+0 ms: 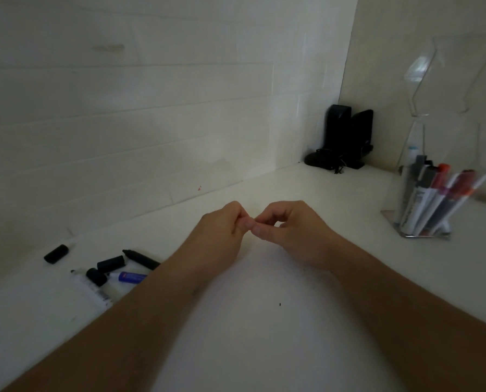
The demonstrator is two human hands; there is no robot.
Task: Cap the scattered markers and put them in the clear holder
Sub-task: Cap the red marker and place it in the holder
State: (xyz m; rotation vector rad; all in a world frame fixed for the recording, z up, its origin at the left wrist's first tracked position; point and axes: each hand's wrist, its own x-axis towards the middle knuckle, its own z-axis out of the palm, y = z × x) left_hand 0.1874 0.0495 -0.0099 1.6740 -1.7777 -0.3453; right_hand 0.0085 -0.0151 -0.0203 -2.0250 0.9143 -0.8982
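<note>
The clear holder (pixel 422 193) at three o'clock already carries several capped markers. At eight o'clock on the surface (pixel 264 321), loose markers (pixel 141 258) and black caps (pixel 55 253) remain unsorted. The left hand (pixel 217 236) and right hand (pixel 295 232) meet fingertip to fingertip, curled; whether they pinch anything cannot be told.
</note>
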